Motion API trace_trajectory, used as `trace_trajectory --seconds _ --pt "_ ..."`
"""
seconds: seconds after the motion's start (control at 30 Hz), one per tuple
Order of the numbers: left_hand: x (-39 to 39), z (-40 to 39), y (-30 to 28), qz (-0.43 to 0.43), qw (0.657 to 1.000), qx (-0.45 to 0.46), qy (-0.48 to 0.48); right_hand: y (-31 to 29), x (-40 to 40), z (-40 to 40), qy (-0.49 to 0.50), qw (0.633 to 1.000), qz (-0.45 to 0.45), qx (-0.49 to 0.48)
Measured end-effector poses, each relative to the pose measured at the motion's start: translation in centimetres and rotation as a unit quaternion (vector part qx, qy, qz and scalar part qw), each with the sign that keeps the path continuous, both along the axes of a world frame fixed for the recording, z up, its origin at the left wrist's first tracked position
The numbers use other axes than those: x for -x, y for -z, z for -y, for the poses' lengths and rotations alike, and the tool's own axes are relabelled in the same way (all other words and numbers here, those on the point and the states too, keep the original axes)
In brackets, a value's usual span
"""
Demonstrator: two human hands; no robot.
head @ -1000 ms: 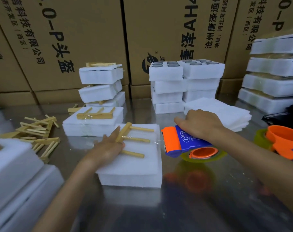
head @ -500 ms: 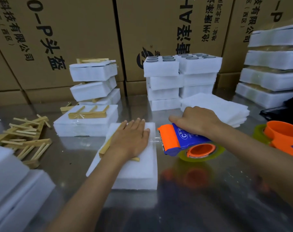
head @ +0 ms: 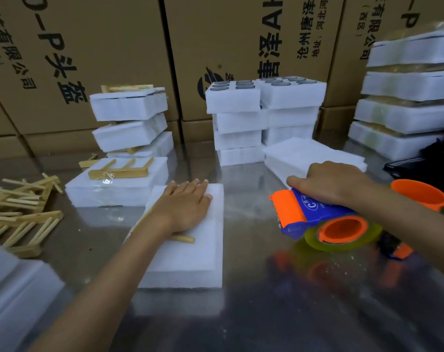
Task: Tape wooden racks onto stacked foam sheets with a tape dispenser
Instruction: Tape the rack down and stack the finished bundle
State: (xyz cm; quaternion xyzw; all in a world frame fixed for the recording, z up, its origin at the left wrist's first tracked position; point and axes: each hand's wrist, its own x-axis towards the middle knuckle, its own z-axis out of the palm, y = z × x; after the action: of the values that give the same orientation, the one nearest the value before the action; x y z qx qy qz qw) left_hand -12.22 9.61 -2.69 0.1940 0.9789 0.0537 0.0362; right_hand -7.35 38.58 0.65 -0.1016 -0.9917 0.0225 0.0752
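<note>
On the steel table (head: 253, 313), the foam stack (head: 190, 260) could skid and the wooden rack (head: 182, 238) shift if the flat, open left hand (head: 184, 209) eases off; the right hand (head: 327, 182), gripping the tape dispenser (head: 314, 217), hovers well apart. Counted: five foam piles behind, one taped bundle (head: 116, 184), perhaps three loose racks (head: 22, 212) at left, though they tangle.

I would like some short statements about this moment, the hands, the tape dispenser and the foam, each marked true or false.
1. The left hand lies flat on the wooden rack on the foam stack. True.
2. The right hand holds nothing. False: it grips the tape dispenser.
3. The dispenser touches the foam stack. False: it is apart from it, to the right.
4. Loose wooden racks lie at the left on the table. True.
5. The dispenser's roller end is green. False: it is orange.
</note>
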Motion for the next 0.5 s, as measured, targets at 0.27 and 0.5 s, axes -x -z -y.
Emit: trace_trajectory --seconds 0.27,0.5 --pt "-3.1 -5.9 -1.5 0.011 0.989 -0.107 0.106 0.2 -0.2 1.4 0.001 1.000 -0.014 -0.012" --pt "-3.4 -6.4 0.8 -0.036 0.981 -0.168 0.089 0.2 0.8 4.7 0.002 0.994 0.033 -0.105"
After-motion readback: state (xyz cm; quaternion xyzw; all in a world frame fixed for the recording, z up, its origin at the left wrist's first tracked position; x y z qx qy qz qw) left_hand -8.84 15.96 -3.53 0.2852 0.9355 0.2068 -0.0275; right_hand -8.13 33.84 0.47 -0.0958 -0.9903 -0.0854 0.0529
